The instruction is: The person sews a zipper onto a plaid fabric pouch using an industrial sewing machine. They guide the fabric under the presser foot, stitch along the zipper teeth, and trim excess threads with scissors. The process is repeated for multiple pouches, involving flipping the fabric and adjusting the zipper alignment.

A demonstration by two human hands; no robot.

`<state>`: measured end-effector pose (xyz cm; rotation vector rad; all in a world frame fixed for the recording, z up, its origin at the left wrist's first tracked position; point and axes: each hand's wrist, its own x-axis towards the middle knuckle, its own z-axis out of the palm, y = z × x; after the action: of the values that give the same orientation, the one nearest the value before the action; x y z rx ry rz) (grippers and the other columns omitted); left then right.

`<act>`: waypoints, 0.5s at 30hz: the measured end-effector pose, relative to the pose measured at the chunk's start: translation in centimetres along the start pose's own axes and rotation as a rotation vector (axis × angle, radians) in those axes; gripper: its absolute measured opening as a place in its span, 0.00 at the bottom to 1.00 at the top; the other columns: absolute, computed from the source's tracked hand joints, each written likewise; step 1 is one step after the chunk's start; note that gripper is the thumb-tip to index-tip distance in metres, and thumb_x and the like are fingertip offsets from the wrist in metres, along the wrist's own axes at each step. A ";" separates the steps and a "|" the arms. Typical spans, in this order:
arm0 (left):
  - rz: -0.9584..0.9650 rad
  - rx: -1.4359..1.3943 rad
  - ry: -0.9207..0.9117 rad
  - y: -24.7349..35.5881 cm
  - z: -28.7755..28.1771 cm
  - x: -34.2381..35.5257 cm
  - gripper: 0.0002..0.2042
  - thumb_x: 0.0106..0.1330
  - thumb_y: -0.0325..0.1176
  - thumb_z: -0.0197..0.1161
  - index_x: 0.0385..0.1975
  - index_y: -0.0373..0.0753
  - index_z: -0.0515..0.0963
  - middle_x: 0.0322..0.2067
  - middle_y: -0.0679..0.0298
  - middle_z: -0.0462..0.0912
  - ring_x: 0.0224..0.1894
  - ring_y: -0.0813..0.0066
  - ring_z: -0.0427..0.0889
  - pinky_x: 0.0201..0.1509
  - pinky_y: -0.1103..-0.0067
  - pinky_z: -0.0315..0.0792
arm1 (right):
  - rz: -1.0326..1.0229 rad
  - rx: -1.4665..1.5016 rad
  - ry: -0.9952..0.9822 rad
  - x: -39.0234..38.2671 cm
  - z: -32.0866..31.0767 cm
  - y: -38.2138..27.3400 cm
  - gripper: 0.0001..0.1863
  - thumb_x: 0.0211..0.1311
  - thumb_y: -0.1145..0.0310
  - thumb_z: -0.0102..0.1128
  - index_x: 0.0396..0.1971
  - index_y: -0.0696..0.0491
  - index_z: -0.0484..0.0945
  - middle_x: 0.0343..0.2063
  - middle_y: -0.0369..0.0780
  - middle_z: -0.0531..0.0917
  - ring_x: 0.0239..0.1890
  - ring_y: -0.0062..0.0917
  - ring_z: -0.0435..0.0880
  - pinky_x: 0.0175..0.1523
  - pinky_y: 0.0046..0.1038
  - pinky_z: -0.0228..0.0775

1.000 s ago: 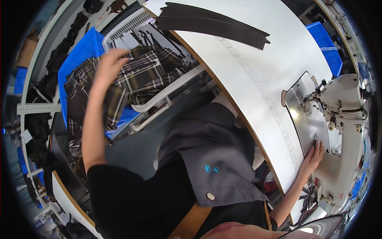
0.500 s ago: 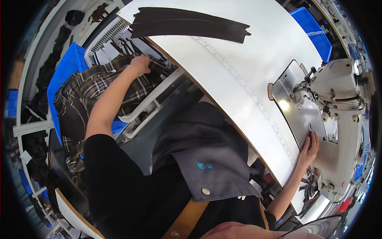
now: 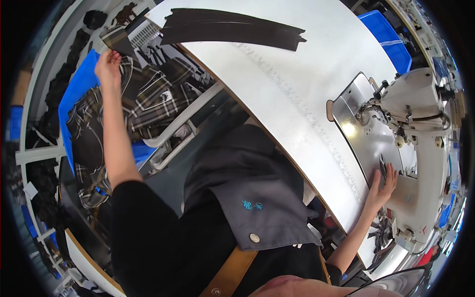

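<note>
My left hand [image 3: 109, 68] is raised over the bins at the far left, fingers pinched on a dark plaid fabric piece [image 3: 116, 39] that sticks up past them. Below it, a heap of brown, black and white plaid fabric [image 3: 148, 111] spills across a blue bin [image 3: 79, 81] and a pale basket. My right hand [image 3: 382, 188] rests by the sewing machine [image 3: 418, 106], thumb and fingers apart. A slim metal tool like thread snips [image 3: 382, 163] shows between thumb and fingers, on the metal machine bed [image 3: 351, 104].
Dark fabric strips [image 3: 232, 29] lie at the far end of the white table [image 3: 277, 99], which has ruler markings printed on it. Blue bins [image 3: 388, 39] stand beyond its far right edge. A shelf frame [image 3: 39, 156] with dark cloth runs along the left.
My left hand has moved up and left from the heap to the bin's far side, and a plaid piece now rises from its fingers. My right hand's thumb and fingers have spread wider.
</note>
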<state>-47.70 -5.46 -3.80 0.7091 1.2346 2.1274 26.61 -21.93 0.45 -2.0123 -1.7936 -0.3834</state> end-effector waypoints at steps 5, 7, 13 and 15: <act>0.216 0.365 -0.659 7.7 13.2 -20.2 0.03 0.55 0.23 0.58 0.28 0.37 0.76 0.26 0.69 0.76 0.25 0.86 0.70 0.28 0.88 0.64 | 0.182 1.115 -0.305 -1.4 -1.9 -15.6 0.38 0.52 0.69 0.67 0.62 0.59 0.60 0.60 0.46 0.67 0.62 0.34 0.67 0.65 0.35 0.56; 0.489 0.468 -1.017 6.2 17.5 -25.3 0.08 0.47 0.16 0.60 0.25 0.37 0.75 0.25 0.66 0.78 0.25 0.79 0.76 0.28 0.84 0.70 | 0.040 1.430 -0.526 -2.8 -0.2 -21.8 0.51 0.45 0.66 0.73 0.66 0.58 0.49 0.66 0.47 0.57 0.67 0.34 0.58 0.66 0.33 0.53; 0.986 0.274 -0.990 4.6 27.3 -29.9 0.16 0.43 0.28 0.71 0.35 0.38 0.76 0.35 0.59 0.78 0.34 0.61 0.78 0.37 0.71 0.72 | 0.243 1.321 -0.423 1.5 -2.4 -21.5 0.29 0.59 0.65 0.61 0.57 0.58 0.62 0.52 0.41 0.67 0.55 0.24 0.65 0.58 0.26 0.58; 0.657 0.208 -1.091 6.9 30.6 -28.3 0.28 0.49 0.30 0.72 0.52 0.34 0.69 0.42 0.59 0.80 0.45 0.67 0.78 0.52 0.73 0.70 | 0.209 1.258 -0.259 5.0 -3.5 -18.9 0.26 0.57 0.64 0.63 0.52 0.57 0.65 0.46 0.39 0.68 0.49 0.22 0.65 0.53 0.24 0.59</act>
<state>-8.45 -10.25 11.13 2.2044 0.6149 1.5256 8.85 -17.69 8.17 -1.2750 -1.3112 0.8980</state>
